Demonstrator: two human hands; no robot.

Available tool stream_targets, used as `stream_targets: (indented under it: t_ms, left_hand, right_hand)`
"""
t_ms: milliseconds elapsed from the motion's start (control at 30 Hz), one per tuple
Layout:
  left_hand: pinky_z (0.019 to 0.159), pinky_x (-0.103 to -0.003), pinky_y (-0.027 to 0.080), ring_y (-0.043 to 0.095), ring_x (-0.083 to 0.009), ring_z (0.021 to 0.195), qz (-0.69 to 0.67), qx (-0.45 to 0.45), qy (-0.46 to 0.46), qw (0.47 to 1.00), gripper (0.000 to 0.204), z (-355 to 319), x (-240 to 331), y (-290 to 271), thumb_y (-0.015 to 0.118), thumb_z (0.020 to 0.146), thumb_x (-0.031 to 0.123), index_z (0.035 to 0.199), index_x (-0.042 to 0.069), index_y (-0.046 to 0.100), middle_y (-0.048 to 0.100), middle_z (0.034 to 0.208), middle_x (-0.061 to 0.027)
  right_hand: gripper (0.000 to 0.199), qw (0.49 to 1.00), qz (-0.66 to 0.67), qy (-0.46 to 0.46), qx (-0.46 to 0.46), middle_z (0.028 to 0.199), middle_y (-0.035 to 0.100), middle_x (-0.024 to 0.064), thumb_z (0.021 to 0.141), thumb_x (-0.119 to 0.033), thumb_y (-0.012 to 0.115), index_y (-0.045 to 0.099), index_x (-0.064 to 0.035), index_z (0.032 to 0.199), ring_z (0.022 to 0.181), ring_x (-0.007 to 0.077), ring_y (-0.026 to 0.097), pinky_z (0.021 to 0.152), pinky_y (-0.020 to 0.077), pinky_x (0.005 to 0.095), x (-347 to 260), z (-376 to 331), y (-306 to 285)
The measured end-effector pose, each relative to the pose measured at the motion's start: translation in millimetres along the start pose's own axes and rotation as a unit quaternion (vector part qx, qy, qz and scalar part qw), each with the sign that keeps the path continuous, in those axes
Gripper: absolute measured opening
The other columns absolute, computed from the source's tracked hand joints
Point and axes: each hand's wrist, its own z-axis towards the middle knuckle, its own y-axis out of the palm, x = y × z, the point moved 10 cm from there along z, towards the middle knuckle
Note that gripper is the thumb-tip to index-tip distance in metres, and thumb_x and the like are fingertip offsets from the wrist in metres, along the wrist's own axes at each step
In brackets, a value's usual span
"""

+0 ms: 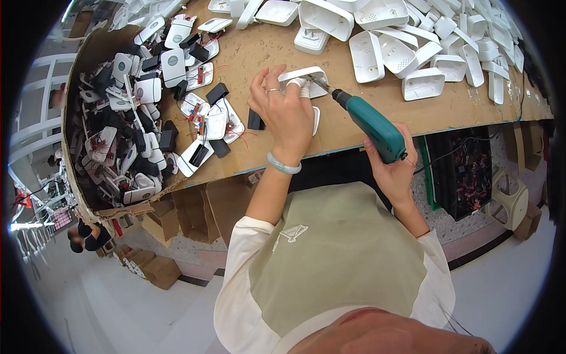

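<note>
My right hand (394,168) is wrapped round the body of a green electric screwdriver (372,121). The tool slants up and to the left, its tip at the inside of a white plastic shell (320,89). My left hand (284,112) grips that shell at the table's edge, with white coverings on fingertips and a pale bangle at the wrist. Whether a screw sits under the tip is hidden. Beside the left hand lie a small black block (255,120) and another white plastic piece (316,121), partly covered by the hand.
White open shells (423,84) are heaped across the back right of the cardboard-covered table (265,47). At the left, a large carton (73,159) holds white covers with black blocks and red wires. Several similar wired covers (215,124) lie near its edge. A dark crate (466,171) stands below right.
</note>
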Motion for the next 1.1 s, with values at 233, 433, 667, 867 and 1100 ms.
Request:
stream_targets:
  t_ms: [233, 433, 667, 867, 1100]
  left_hand:
    - [0.094, -0.048, 0.033, 0.052, -0.0305, 0.118, 0.032, -0.010, 0.016, 0.999, 0.015, 1.4, 0.8, 6.4, 0.072, 0.070, 0.003, 0.085, 0.003, 0.074, 0.068, 0.117, -0.0037]
    - [0.091, -0.046, 0.031, 0.053, -0.0283, 0.112, 0.047, -0.014, 0.020, 0.999, 0.018, 3.9, 2.9, 7.0, 0.068, 0.068, 0.002, 0.085, 0.003, 0.073, 0.068, 0.115, -0.0028]
    - [0.092, -0.047, 0.031, 0.055, -0.0275, 0.110, 0.061, -0.001, 0.028, 0.998, 0.020, 3.7, 4.8, 8.1, 0.066, 0.069, 0.001, 0.087, 0.004, 0.074, 0.069, 0.111, -0.0034]
    - [0.092, -0.047, 0.032, 0.056, -0.0274, 0.108, 0.077, 0.002, 0.032, 0.997, 0.018, 4.4, 6.6, 9.6, 0.066, 0.069, 0.001, 0.085, 0.004, 0.074, 0.068, 0.109, -0.0034]
    - [0.092, -0.050, 0.031, 0.054, -0.0283, 0.109, 0.068, 0.007, 0.038, 0.997, 0.006, 4.4, 10.8, 9.3, 0.064, 0.073, 0.000, 0.075, 0.001, 0.069, 0.066, 0.109, -0.0072]
  right_hand:
    - [0.024, 0.999, -0.024, -0.038, -0.001, 0.099, 0.062, 0.0139, 0.084, -0.007, 0.079, 0.065, 0.0020, 0.101, 0.085, 0.0275, 0.062, 0.076, 0.0512, 0.0331, -4.5, 3.7, 2.8]
    - [0.022, 0.999, -0.024, -0.045, -0.006, 0.098, 0.061, 0.0141, 0.085, -0.006, 0.078, 0.063, 0.0017, 0.099, 0.084, 0.0278, 0.062, 0.074, 0.0511, 0.0335, -6.3, 4.7, 3.5]
    - [0.022, 0.998, -0.017, -0.052, -0.028, 0.096, 0.060, 0.0143, 0.083, -0.001, 0.077, 0.062, 0.0013, 0.099, 0.081, 0.0291, 0.062, 0.071, 0.0509, 0.0342, -4.1, 5.0, 5.7]
    - [0.024, 0.996, -0.035, -0.081, -0.010, 0.094, 0.059, 0.0149, 0.079, 0.003, 0.074, 0.061, 0.0011, 0.099, 0.080, 0.0308, 0.062, 0.071, 0.0509, 0.0350, -12.7, 6.9, 4.1]
    - [0.025, 0.996, -0.041, -0.071, -0.041, 0.096, 0.060, 0.0151, 0.080, 0.001, 0.076, 0.062, 0.0013, 0.100, 0.082, 0.0309, 0.063, 0.072, 0.0511, 0.0348, -7.9, 6.8, 5.0]
